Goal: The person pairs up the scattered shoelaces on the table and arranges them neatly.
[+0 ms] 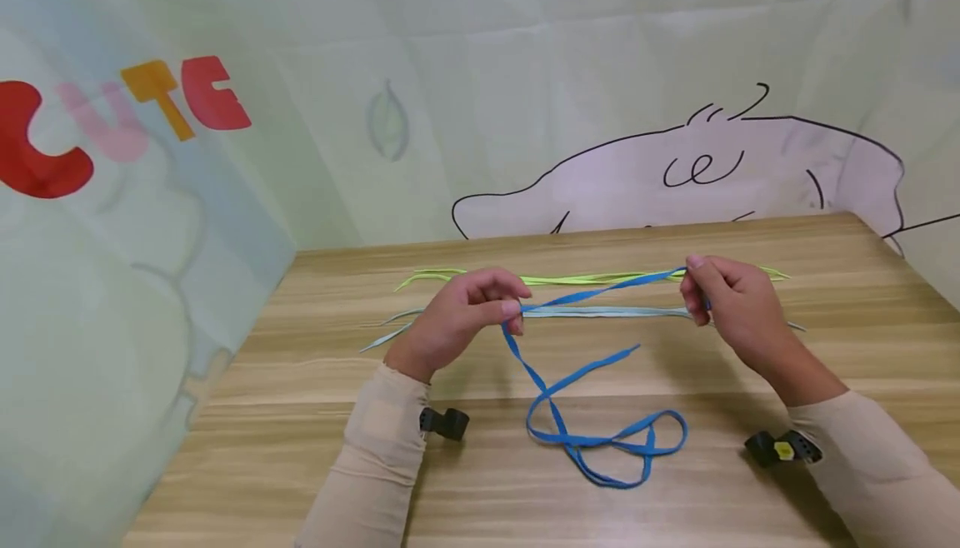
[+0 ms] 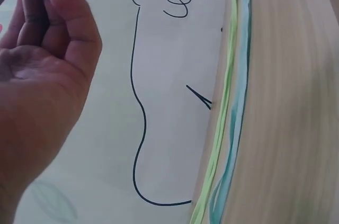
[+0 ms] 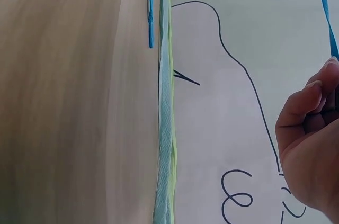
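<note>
A flat blue shoelace (image 1: 592, 291) is stretched between the two hands above the table. My left hand (image 1: 468, 315) pinches it between thumb and fingers, and from there the rest drops to the tabletop in loose, crossing loops. Near its end, my right hand (image 1: 738, 306) pinches the lace slightly higher than the left. In the left wrist view, the left hand (image 2: 47, 60) holds a short bit of blue lace at the top edge. In the right wrist view, the lace runs up from the fingertips of the right hand (image 3: 312, 134).
Behind the hands, a yellow-green shoelace (image 1: 570, 281) lies straight across the wooden table (image 1: 300, 415). A light blue shoelace (image 1: 607, 312) lies parallel and nearer. A printed cloth backdrop (image 1: 337, 115) stands along the table's far edge. Both wrists carry small black cameras.
</note>
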`<state>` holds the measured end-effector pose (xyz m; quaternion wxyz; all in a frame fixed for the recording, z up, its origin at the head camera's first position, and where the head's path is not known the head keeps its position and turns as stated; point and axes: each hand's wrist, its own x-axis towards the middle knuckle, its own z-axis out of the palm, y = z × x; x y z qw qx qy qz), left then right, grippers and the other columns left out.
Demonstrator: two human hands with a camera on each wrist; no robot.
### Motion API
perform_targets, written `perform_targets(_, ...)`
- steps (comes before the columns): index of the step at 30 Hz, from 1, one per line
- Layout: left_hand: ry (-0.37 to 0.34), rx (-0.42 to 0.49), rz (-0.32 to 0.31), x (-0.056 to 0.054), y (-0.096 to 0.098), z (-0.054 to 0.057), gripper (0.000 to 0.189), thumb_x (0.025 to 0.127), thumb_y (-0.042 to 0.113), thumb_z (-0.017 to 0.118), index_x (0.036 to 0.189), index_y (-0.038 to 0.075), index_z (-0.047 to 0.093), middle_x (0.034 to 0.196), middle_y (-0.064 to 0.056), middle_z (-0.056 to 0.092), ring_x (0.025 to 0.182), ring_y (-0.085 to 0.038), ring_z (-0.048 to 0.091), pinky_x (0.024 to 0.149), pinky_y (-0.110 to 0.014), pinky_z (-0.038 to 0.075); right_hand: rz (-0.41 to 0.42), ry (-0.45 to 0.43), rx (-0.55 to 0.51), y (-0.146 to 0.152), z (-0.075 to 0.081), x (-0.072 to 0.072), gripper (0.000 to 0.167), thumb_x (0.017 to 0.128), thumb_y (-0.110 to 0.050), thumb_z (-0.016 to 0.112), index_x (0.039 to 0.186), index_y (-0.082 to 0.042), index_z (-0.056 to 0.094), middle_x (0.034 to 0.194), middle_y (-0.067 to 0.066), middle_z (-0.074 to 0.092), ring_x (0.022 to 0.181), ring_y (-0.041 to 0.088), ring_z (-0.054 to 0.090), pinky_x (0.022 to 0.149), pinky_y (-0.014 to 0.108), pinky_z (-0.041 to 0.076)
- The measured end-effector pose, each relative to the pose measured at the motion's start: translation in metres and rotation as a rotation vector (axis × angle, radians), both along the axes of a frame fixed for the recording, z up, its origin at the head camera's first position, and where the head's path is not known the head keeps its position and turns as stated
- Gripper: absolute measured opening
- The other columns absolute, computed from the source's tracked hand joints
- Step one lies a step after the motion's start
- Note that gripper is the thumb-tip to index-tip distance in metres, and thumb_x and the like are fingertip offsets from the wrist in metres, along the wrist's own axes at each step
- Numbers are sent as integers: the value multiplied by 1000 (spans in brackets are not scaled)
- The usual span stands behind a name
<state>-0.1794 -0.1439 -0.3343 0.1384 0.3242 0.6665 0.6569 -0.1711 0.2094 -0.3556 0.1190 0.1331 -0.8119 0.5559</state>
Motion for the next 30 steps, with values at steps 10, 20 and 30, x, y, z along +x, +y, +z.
perform_targets(10, 23, 251, -24, -1, -12, 7, 26, 95, 1, 51, 108, 16, 68, 86, -2, 65, 79, -16, 64, 81, -31, 52, -25, -3, -20, 18, -3, 4, 46, 108, -32, 46, 86, 7, 58, 70, 8, 57, 58, 20, 53, 53, 27, 49)
perform_targets(20, 47, 377, 7, -3, -27, 12, 28, 96, -4, 45, 107, 11, 66, 82, -1, 67, 79, -15, 63, 80, -29, 51, -28, -17, -42, 24, -5, 5, 48, 108, -32, 46, 86, 9, 58, 69, 6, 57, 58, 18, 53, 52, 27, 48)
perform_targets(30, 47, 462, 63, -2, -42, 16, 31, 97, -4, 42, 106, 12, 66, 78, 1, 66, 75, -16, 61, 76, -25, 50, -38, -30, -19, 29, -6, 6, 47, 108, -32, 46, 87, 8, 57, 69, 6, 57, 57, 19, 53, 52, 29, 48)
